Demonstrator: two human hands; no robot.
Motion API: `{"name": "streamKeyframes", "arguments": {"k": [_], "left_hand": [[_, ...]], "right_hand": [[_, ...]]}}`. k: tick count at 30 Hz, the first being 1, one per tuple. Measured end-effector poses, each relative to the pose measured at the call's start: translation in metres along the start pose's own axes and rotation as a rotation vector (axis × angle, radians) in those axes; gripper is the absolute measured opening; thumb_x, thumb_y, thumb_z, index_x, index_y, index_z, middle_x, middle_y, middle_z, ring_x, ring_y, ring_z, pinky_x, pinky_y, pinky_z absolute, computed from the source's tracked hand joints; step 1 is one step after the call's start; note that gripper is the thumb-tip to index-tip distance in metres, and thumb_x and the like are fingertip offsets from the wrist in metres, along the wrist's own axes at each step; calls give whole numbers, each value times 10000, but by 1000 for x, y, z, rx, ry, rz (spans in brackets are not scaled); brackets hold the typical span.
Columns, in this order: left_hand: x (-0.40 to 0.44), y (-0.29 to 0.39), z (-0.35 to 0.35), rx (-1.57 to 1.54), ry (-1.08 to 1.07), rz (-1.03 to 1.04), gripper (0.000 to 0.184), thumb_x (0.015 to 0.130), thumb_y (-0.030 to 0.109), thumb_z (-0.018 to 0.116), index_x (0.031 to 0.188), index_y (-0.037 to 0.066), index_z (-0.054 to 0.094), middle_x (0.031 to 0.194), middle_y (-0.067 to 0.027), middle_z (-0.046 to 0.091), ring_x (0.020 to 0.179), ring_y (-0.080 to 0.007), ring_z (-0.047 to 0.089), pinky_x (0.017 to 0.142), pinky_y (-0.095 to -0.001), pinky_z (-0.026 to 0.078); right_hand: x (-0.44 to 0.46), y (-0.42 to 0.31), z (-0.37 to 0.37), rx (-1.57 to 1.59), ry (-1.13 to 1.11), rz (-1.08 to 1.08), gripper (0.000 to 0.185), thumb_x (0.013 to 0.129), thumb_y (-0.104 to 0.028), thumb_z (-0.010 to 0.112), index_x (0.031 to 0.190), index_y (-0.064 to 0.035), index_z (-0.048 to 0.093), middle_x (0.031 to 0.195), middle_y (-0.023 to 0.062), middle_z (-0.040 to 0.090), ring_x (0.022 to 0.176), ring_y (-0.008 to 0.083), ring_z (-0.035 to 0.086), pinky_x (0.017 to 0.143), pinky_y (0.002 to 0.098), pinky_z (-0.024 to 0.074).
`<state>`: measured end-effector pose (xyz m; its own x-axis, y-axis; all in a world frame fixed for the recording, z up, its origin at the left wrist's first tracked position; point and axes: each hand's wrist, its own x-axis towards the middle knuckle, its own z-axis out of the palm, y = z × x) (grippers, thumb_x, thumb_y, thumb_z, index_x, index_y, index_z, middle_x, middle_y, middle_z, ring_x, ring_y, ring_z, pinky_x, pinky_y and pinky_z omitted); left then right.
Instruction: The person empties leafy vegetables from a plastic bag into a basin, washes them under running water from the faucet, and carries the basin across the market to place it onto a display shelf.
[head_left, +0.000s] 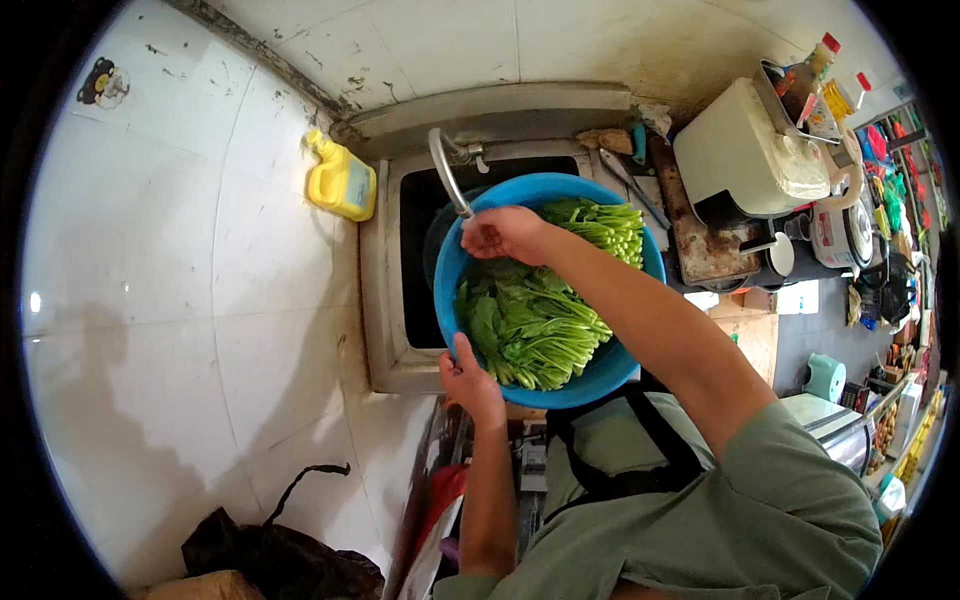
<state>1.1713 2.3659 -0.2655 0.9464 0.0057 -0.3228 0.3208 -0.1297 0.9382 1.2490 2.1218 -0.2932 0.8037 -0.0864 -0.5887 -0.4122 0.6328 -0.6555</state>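
Note:
A blue plastic basin (652, 262) sits over the sink, tilted slightly. Inside it lie bunches of leafy green vegetables (545, 325), their cut pale stems pointing right and toward me. My left hand (472, 384) grips the basin's near-left rim, thumb at the edge and fingers on the outside. My right hand (503, 236) is above the leaves, right at the mouth of the curved metal faucet (447, 170). Its fingers are curled, and what they hold, if anything, is hidden. Whether water is running cannot be made out.
The metal sink (378, 340) stands against tiled walls. On its left ledge is a yellow jug (342, 182). To the right are a knife (632, 185), a stained board (700, 240), a cream-coloured box (745, 150) and a rice cooker (840, 235). A black bag (280, 560) lies lower left.

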Motion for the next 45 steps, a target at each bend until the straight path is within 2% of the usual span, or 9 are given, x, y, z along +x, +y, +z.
{"name": "streamKeyframes", "arguments": {"k": [4,9,11,14,19,22,25,32,45], "left_hand": [[0,-2,-4,-16,-14,-47,479,1031,427,633,779,122,362,736,57,215,637,-81,235,580,-314,224],[-1,0,2,-3,5,-60,490,1018,469,638,799,123,367,759,54,185,641,-90,221,585,-324,207],[0,2,2,50,41,-43,469,1030,411,637,772,106,391,697,52,276,598,-79,257,543,-314,226],[6,-13,-3,33,13,14,468,1023,430,642,788,90,422,693,51,291,599,-74,270,540,-312,233],[2,-3,0,112,49,-30,470,1019,441,643,800,78,441,691,45,318,602,-74,290,541,-316,246],[0,4,3,106,39,-20,466,1018,438,644,801,75,449,688,44,344,599,-77,304,543,-319,257],[1,2,3,139,46,3,451,1016,423,653,805,71,466,688,44,374,600,-81,320,548,-320,269],[2,-5,1,82,21,-4,390,1019,365,660,838,45,528,727,14,480,633,-94,392,581,-312,324],[2,0,1,144,40,-88,369,1007,359,675,908,18,573,801,-7,550,694,-114,449,653,-320,387]], "right_hand": [[-9,-8,13,308,-76,-48,340,1061,-257,488,1181,35,615,1134,166,682,1031,294,679,980,426,546],[-7,-13,11,285,-118,-13,371,1064,-287,521,1182,50,620,1142,176,684,1071,307,679,1021,443,534],[-11,-17,3,276,-153,-4,372,1063,-286,532,1180,55,622,1146,181,687,1083,310,679,1031,444,530],[-36,-43,-10,-191,-603,273,359,1039,-260,574,1084,75,696,1058,186,733,1000,292,715,999,435,555],[-76,-82,-3,-721,-517,419,342,1026,-246,596,1103,74,690,1047,181,731,906,277,732,817,380,628],[-54,-85,-17,-719,-28,-21,311,1008,-247,590,1152,11,689,1020,163,718,880,251,727,785,370,632],[-42,-71,-5,-630,31,19,320,1015,-262,582,1149,10,685,1025,158,717,879,242,726,775,370,630],[4,-22,7,111,39,38,338,1056,-276,550,1124,38,654,997,141,704,912,264,712,850,414,616],[-66,-87,-23,-249,-265,198,387,1029,-399,601,989,-26,696,946,112,717,863,234,708,832,402,591]]}}
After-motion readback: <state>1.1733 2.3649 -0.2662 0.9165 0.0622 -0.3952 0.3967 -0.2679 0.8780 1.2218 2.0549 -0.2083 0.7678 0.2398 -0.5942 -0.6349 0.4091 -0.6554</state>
